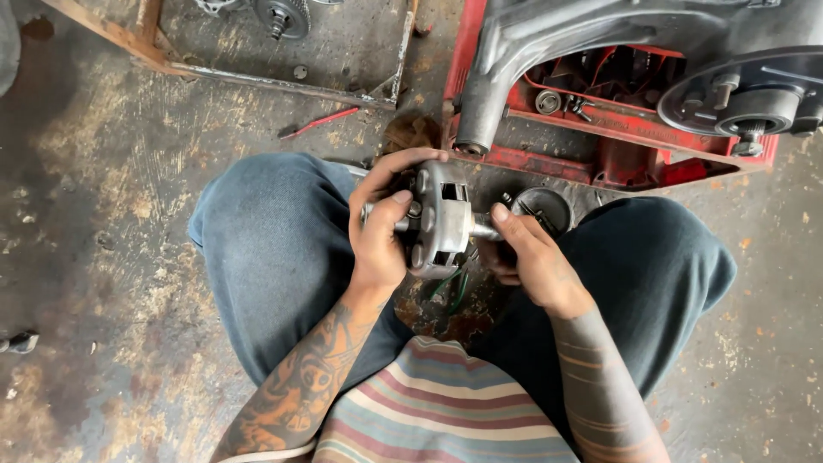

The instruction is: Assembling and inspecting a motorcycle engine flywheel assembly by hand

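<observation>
A grey metal clutch-like drum (pixel 441 219) with a steel shaft through it hangs between my knees. My left hand (pixel 381 227) wraps around the drum's left side, thumb on the shaft's left end, fingers curled over the top. My right hand (pixel 527 257) pinches the shaft's right end (pixel 483 227) with thumb and fingers. Both forearms are tattooed. I squat in blue jeans above a stained concrete floor.
A red metal tray (pixel 639 129) with a large grey engine casing (pixel 600 34) and loose bolts lies ahead at right. A round metal part (pixel 544 206) rests by my right knee. A red-handled tool (pixel 317 123) and a rusty metal frame (pixel 257 81) lie at the upper left.
</observation>
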